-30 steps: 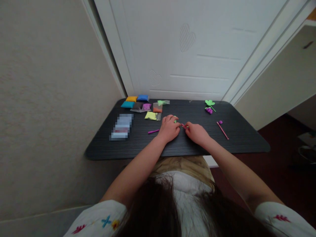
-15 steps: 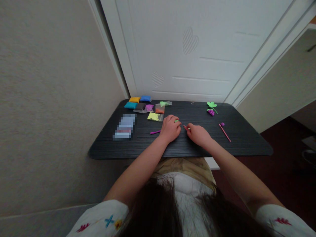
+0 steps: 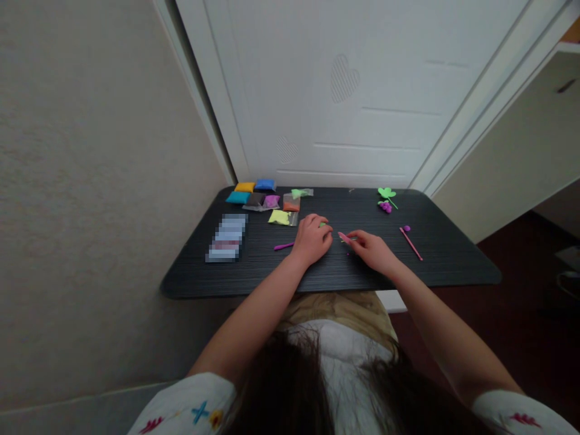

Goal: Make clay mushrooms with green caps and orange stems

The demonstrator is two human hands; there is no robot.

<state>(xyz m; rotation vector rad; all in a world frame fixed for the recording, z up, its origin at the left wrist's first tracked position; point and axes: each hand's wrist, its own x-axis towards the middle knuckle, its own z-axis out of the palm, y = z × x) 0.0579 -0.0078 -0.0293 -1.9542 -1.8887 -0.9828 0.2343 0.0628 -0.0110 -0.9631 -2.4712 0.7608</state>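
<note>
On a dark table (image 3: pixel 235 278), from the left, lies a blurred, pale rectangle (image 3: pixel 228 237); above it, packets of soft-looking clay: teal (image 3: pixel 238 197), amber (image 3: pixel 245 187), dark (image 3: pixel 255 200), blue (image 3: pixel 265 185), purple (image 3: pixel 272 202). Next are clear bags holding yellow (image 3: pixel 280 217), orange (image 3: pixel 291 203) and light green (image 3: pixel 302 193) clay; any left unsealed could dry out, though their seals are too small to judge. A purple stick (image 3: pixel 284 246) reaches towards the left hand (image 3: pixel 312 238), whose fingers curl over a mostly hidden green piece (image 3: pixel 322 225); whether they grip it, I cannot tell. Too much pressure could squash it. At centre, the right hand (image 3: pixel 370 248) pinches a pink tool (image 3: pixel 345 237), its tip towards the left fingers, so a slip could nick them or the clay. Further right lie a purple cluster (image 3: pixel 385 206), a green leaf shape (image 3: pixel 386 193), and a purple ball (image 3: pixel 406 228) just beside a pink stick (image 3: pixel 411 244); a stray nudge might roll the ball away.
</note>
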